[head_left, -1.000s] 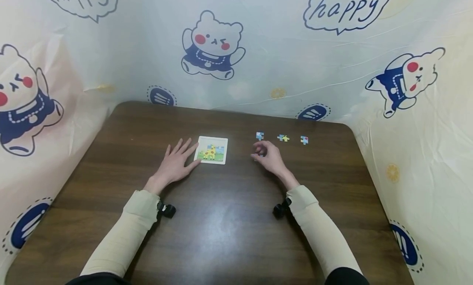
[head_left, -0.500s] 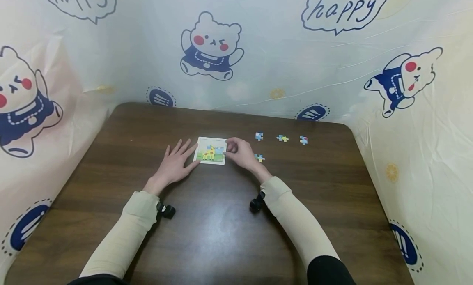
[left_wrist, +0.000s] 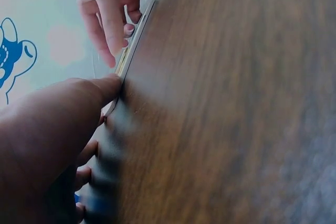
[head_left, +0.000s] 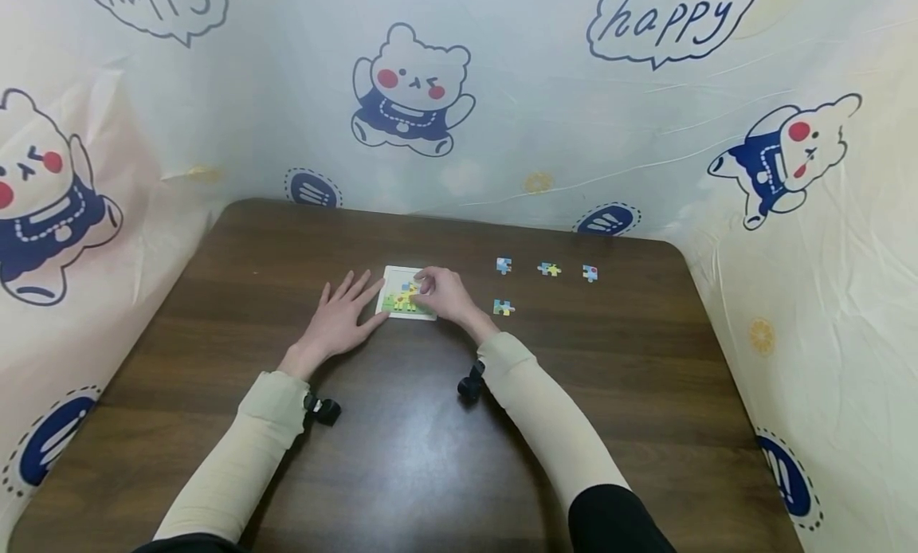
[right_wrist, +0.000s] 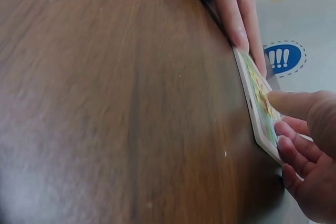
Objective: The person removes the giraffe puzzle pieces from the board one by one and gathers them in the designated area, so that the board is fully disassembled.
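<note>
A white-framed jigsaw puzzle (head_left: pixel 409 315) with a yellow giraffe picture lies on the table. My left hand (head_left: pixel 343 315) rests flat with fingers spread; its index finger and thumb touch the frame's left edge. My right hand (head_left: pixel 446 295) is over the right part of the puzzle, thumb and index finger brought together in a pinch on a puzzle piece that the fingertips mostly hide. In the right wrist view, the right thumb (right_wrist: pixel 294 103) reaches onto the picture (right_wrist: pixel 261 95), and the other fingers are bent beside the frame.
Several loose pieces lie right of the puzzle: a blue one (head_left: pixel 504 265), a yellow-and-blue one (head_left: pixel 549 269), a blue one with red (head_left: pixel 590 273) and a nearer blue-yellow one (head_left: pixel 504 307). A printed curtain (head_left: pixel 516 99) surrounds the brown table (head_left: pixel 416 441).
My right hand has moved left from the loose pieces to over the puzzle, uncovering the nearer blue-yellow piece. The left hand has stayed at the frame's left edge.
</note>
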`<state>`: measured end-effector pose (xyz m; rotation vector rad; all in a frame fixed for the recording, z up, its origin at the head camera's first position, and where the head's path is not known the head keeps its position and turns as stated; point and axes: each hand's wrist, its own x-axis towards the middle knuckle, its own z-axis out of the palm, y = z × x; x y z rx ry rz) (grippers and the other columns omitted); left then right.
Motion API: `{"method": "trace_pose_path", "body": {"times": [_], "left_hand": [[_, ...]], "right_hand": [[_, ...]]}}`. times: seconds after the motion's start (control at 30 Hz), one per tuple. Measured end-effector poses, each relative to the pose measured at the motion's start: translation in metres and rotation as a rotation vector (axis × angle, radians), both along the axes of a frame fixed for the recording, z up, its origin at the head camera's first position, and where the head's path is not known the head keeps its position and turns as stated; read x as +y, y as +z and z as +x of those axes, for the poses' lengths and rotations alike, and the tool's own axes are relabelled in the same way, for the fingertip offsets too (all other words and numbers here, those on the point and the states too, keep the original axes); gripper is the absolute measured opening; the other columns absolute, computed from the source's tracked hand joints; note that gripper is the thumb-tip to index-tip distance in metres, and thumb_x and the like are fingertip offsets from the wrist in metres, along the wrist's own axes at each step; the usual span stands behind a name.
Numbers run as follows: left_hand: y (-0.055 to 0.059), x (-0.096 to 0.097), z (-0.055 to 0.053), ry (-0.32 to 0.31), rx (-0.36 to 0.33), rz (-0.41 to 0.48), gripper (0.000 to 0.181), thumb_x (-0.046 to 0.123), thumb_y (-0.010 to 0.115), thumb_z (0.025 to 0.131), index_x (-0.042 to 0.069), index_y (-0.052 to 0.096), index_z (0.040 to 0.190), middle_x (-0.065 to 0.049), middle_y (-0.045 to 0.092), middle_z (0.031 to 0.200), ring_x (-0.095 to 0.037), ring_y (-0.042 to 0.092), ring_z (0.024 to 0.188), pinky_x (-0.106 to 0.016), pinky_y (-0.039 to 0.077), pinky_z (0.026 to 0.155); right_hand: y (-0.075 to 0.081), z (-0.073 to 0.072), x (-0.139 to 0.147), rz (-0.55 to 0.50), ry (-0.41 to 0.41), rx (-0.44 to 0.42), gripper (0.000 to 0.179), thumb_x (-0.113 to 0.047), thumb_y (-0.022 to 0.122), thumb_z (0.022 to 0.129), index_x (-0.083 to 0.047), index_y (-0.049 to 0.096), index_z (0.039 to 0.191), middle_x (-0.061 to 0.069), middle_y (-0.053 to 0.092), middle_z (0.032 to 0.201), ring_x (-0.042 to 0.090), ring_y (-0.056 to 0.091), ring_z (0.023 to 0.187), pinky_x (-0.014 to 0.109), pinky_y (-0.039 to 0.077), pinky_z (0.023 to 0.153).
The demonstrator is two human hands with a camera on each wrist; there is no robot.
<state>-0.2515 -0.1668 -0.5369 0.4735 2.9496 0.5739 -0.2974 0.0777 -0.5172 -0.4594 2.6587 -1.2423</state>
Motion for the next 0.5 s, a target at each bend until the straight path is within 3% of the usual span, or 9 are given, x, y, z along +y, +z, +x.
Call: {"method": "trace_pose_path", "body": {"times": [0.33, 0.5], "left_hand": [[-0.003, 0.000, -0.001, 0.009, -0.010, -0.007, 0.082, 0.059, 0.057, 0.109, 0.020, 0.029, 0.176, -0.016, 0.017, 0.186, -0.046, 0.007, 0.174, -0.077, 0.001, 0.135], [-0.004, 0.000, -0.001, 0.005, -0.008, -0.009, 0.083, 0.060, 0.057, 0.109, 0.020, 0.029, 0.176, -0.017, 0.017, 0.185, -0.047, 0.008, 0.173, -0.077, 0.001, 0.134]], "right_hand": [[-0.005, -0.002, -0.008, 0.036, -0.069, -0.050, 0.036, -0.020, 0.089, 0.094, -0.007, 0.076, 0.125, 0.009, 0.073, 0.109, 0.019, 0.062, 0.095, 0.031, 0.048, 0.086], [-0.011, 0.000, -0.008, 0.013, -0.095, -0.018, 0.035, -0.022, 0.090, 0.092, -0.010, 0.075, 0.122, 0.006, 0.072, 0.107, 0.019, 0.063, 0.096, 0.037, 0.051, 0.093]]}}
